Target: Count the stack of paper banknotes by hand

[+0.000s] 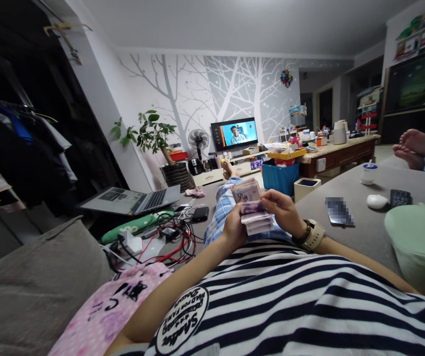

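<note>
A stack of purple banknotes (251, 195) is held over my lap, some showing a printed 5. My left hand (233, 228) is closed round the stack's left side. The lower ends of the notes fan out below its fingers. On the right, my right hand (282, 211) pinches the edge of the notes between thumb and fingers. A watch with a pale strap (314, 235) and a dark bracelet sit on my right wrist. Beneath the notes lie my legs in blue checked trousers (223, 202).
A laptop (134, 200), tangled cables (177, 242) and a black power bank-like box (200, 214) lie to the left. To the right are a phone (339, 211), a white mouse (376, 201), a remote (400, 198) and a green neck pillow (416, 237). Another person's feet (414, 146) rest at far right.
</note>
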Demonstrator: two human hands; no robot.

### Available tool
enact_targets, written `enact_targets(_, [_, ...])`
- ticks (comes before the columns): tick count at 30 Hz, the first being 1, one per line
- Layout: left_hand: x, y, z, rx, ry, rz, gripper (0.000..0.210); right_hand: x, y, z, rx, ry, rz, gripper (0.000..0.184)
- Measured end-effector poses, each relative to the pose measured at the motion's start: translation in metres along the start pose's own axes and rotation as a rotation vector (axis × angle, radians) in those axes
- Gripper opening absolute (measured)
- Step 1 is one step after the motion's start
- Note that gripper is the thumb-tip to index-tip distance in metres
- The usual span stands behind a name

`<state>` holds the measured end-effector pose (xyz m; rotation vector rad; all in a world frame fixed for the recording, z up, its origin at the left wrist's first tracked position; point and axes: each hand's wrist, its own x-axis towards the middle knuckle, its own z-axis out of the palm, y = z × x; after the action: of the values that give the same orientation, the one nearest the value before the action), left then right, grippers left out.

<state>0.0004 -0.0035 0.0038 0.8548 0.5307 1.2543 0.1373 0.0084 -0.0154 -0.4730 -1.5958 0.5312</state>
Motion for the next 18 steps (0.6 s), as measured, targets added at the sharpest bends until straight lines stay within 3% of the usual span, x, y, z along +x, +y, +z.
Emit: enact_targets(18, [-0.0019, -0.0006, 0.0025, -0.017, 0.049, -0.023, 0.031, -0.0010, 0.0012, -0.0009, 0.016, -0.021, 0.005, 0.023])
